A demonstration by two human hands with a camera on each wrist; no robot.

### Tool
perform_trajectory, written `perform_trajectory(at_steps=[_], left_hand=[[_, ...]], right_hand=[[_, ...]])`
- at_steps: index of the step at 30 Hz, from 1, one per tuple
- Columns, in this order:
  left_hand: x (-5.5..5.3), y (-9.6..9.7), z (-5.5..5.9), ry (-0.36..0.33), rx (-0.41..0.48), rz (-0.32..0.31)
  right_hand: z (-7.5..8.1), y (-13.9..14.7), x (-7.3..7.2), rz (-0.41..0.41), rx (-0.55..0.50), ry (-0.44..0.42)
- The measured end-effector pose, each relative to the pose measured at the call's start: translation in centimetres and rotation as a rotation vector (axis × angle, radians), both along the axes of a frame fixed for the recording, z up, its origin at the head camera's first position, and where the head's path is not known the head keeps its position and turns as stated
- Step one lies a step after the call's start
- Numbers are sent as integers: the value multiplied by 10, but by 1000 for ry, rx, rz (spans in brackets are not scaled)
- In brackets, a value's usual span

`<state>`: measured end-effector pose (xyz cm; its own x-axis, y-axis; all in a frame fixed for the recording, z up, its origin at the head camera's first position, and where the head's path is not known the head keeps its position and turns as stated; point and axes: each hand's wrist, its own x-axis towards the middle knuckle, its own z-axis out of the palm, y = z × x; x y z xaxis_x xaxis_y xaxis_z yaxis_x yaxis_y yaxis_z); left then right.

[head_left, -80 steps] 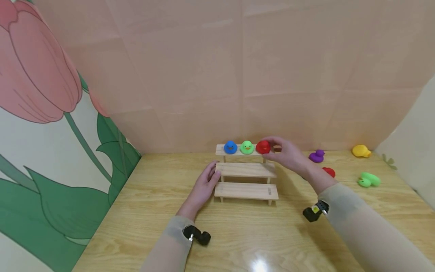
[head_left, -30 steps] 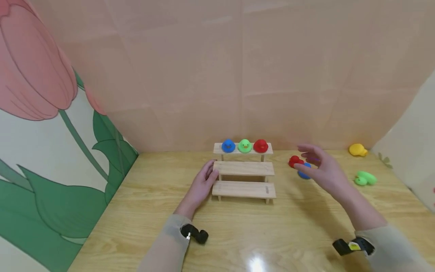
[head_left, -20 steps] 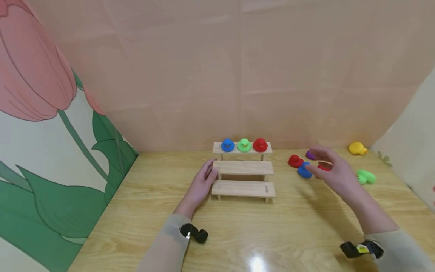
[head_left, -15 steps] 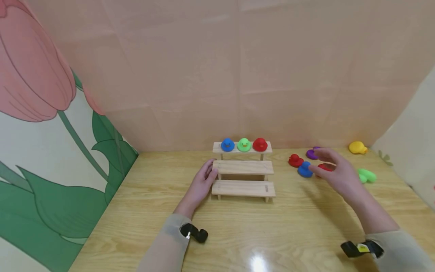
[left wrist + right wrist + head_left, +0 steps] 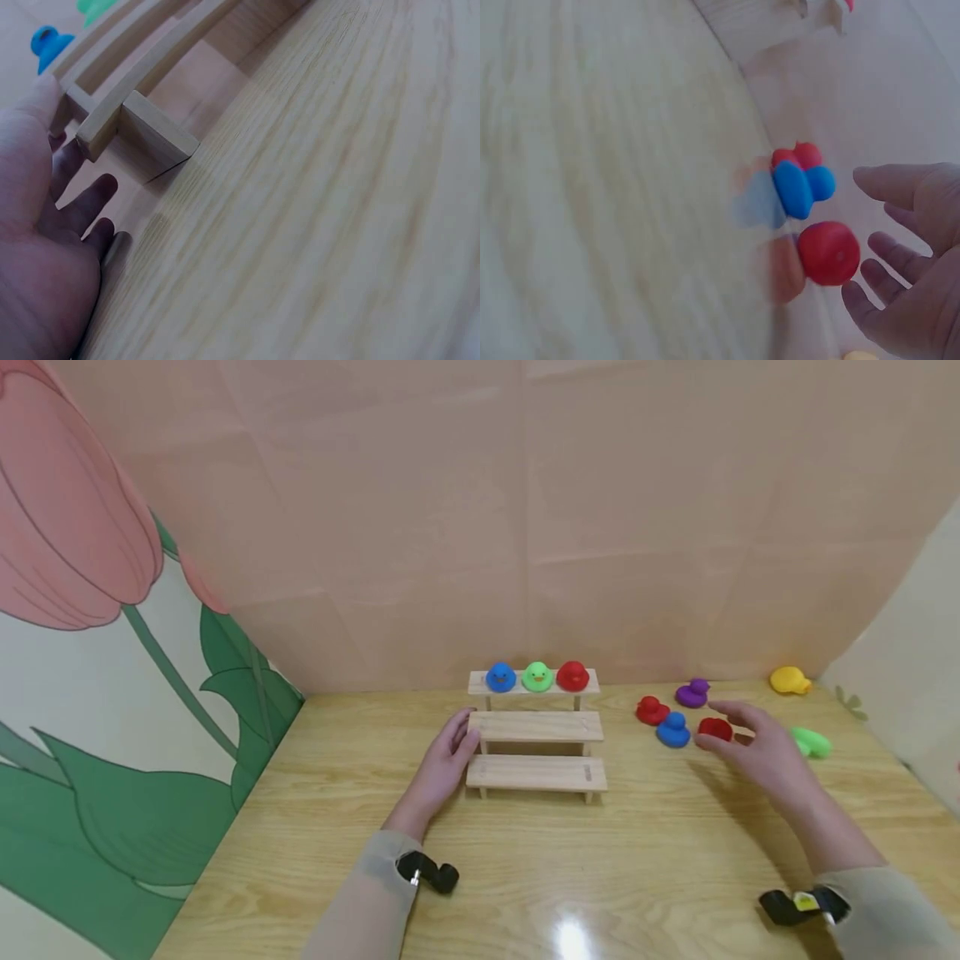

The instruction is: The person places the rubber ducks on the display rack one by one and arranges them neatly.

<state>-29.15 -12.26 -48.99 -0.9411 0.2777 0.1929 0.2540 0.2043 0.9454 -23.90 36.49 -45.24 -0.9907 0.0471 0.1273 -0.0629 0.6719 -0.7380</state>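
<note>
My left hand (image 5: pixel 444 762) holds the left end of a three-step wooden stand (image 5: pixel 536 727), its thumb at the middle step. In the left wrist view, the left hand (image 5: pixel 37 225) has fingers around the step's end. My right hand (image 5: pixel 765 752) is spread over a tipped red rubber duck (image 5: pixel 715 730), thumb and fingers apart on either side. In the right wrist view, a gap shows between the right hand (image 5: pixel 922 255) and that red duck (image 5: pixel 829 253). On the top step sit a blue duck (image 5: pixel 501 677), a green duck (image 5: pixel 537 677) and a red duck (image 5: pixel 573 676).
Beside the tipped duck are a blue duck (image 5: pixel 673 730), another red duck (image 5: pixel 652 710) and a purple duck (image 5: pixel 692 693). Farther right lie a yellow duck (image 5: pixel 790 680) and a green duck (image 5: pixel 812 742), partly behind the right hand. A draped backdrop (image 5: pixel 420 568) rises behind the table (image 5: pixel 525 877).
My right hand let go of the red duck on the top step, moved right, and lowered toward the tipped red duck. The left hand stays at the stand.
</note>
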Motion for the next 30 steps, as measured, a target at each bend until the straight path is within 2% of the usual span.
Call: perform_trajectory(at_steps=[4,10,19,25,30], left_hand=[[0,0,0,5,-9,3],[1,0,0,4,-8,0],[0,1,1,-9,10,-4],[0,1,2,-12,6,6],[2,1,2,-9,2,9]], right_hand=[[-7,4,-2,9,5,-20],[-15,11,-4,39,-19,-94],[-28,19,-6,67,-75,-111],[-31,21,-6,51,-42,-90],[-33,20,-4,31,-67,-42]])
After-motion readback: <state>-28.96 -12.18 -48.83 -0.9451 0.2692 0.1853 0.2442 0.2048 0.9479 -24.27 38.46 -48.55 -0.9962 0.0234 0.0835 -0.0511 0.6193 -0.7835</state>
